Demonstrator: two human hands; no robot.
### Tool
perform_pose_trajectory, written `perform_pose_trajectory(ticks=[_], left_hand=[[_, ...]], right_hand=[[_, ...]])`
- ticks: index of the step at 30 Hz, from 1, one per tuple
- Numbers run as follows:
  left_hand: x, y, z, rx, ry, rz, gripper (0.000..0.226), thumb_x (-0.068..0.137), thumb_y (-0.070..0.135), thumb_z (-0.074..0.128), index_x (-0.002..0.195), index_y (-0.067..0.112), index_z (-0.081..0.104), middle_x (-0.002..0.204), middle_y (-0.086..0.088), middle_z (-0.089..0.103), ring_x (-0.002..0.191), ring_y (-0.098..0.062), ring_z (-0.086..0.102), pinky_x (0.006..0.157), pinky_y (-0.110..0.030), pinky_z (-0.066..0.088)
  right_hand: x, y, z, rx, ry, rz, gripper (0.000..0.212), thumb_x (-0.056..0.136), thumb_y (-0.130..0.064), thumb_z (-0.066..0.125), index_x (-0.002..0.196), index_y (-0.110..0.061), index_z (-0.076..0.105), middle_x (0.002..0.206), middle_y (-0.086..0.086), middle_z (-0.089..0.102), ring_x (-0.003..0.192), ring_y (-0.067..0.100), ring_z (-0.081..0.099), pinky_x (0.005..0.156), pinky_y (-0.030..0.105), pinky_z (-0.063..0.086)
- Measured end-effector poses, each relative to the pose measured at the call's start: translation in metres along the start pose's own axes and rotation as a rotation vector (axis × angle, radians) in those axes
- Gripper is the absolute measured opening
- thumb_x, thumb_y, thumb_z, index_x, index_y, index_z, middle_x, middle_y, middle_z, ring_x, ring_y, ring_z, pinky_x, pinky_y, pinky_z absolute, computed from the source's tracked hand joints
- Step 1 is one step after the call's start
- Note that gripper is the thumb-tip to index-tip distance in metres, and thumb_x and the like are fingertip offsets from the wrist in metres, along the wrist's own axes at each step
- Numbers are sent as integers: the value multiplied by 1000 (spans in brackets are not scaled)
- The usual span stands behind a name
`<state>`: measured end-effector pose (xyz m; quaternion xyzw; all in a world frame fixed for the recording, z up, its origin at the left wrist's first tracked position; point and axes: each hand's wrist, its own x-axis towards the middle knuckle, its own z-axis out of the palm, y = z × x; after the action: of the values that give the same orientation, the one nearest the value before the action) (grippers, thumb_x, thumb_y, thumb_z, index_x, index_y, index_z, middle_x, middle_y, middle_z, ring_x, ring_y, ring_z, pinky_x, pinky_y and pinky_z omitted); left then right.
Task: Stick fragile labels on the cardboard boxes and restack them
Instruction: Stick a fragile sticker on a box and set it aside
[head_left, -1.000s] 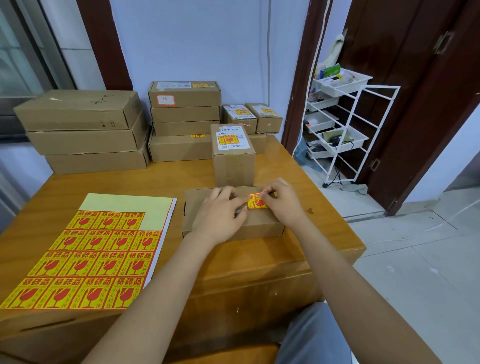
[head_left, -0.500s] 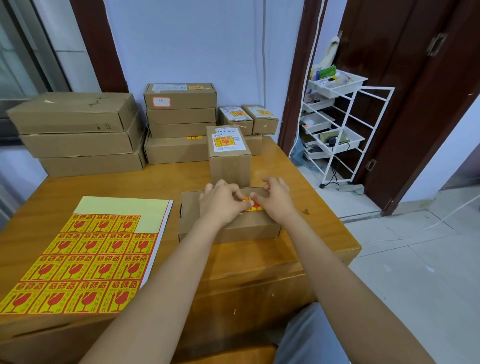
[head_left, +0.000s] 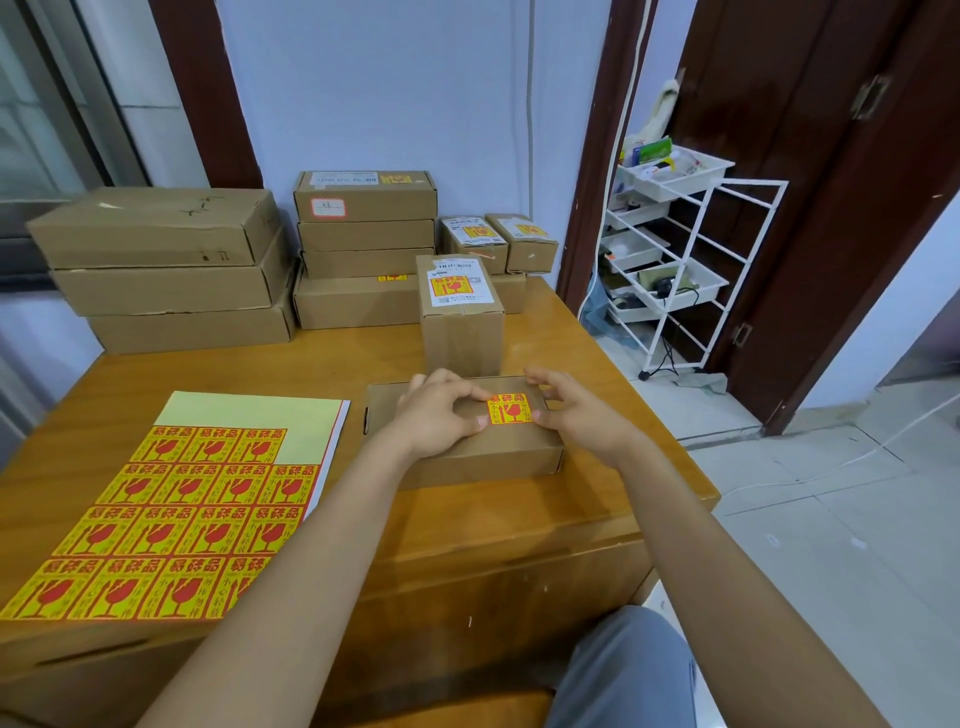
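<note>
Now a flat cardboard box (head_left: 483, 441) lies near the middle of the wooden table (head_left: 545, 525), with a yellow and red fragile label (head_left: 510, 408) stuck flat on its top, toward the right end. Both hands sit over the box, one on each side of the label. The left hand (head_left: 434, 415) has its fingers loosely curled with the thumb tip at the label's left edge; it grips nothing. The right hand (head_left: 576, 410) is likewise relaxed and apart, fingers arched above the box's far right corner and thumb at the label's right edge.

Near left on the table lies the label sheet (head_left: 171, 514), its top row partly peeled away. Just beyond the flat box stands a taller box (head_left: 460, 312) already wearing a fragile label. Along the far edge are a stack of large boxes (head_left: 166, 270) at left, a middle stack (head_left: 363, 249), and two small labelled boxes (head_left: 498, 241) at right. A white wire rack (head_left: 670, 260) stands on the floor at far right.
</note>
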<state>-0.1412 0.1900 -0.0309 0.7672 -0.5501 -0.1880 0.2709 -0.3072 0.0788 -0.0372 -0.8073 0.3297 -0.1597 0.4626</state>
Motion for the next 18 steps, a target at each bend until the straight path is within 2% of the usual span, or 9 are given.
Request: perform_pose_trajectory(ticks=[3,5,7,9,12,15,18], left_hand=[[1,-3,2,-86,59,-11,37,90,34,59,127,27,55,124,5,50,123,-18,33,102,-31,30],[0,-2,6,-35,115,-16,46,88,42,59,131,27,50,122,6,51,121,-19,36,99,-32,34],[0,1,12,93,150,-20,55,86,52,56,135,30,46,124,8,49,120,-18,36,95,-31,32],[0,3,15,169,168,-24,56,87,56,52,136,32,43,126,7,46,120,-18,34,96,-32,30],[0,2,15,187,164,4,48,92,50,47,138,40,39,124,7,44,118,-18,33,94,-30,27],[-4,-2,15,204,178,93,38,96,41,43,134,46,43,114,11,43,111,-15,32,89,-26,24],[-5,-6,15,218,180,122,34,97,38,42,129,42,53,118,11,45,110,-15,33,89,-25,28]], right_hand=[[3,-4,8,56,89,36,50,93,-17,56,140,-14,39,139,3,37,129,18,35,103,28,33],[7,-4,17,-54,164,27,57,89,-29,63,139,-14,39,135,4,37,126,21,34,108,34,30],[7,-2,26,-149,208,12,58,88,-31,64,139,-16,40,133,5,35,125,24,29,105,28,24],[6,1,31,-131,224,-4,49,92,-28,59,137,-18,43,133,4,35,124,24,27,98,23,21],[4,3,32,-79,230,-16,37,95,-20,53,132,-18,50,132,2,37,124,23,27,95,19,18],[4,4,29,21,227,1,37,95,-9,50,130,-17,53,130,0,40,125,21,29,103,25,22],[3,5,27,66,218,-2,39,93,-3,47,129,-16,54,123,-4,41,127,23,33,111,37,25]])
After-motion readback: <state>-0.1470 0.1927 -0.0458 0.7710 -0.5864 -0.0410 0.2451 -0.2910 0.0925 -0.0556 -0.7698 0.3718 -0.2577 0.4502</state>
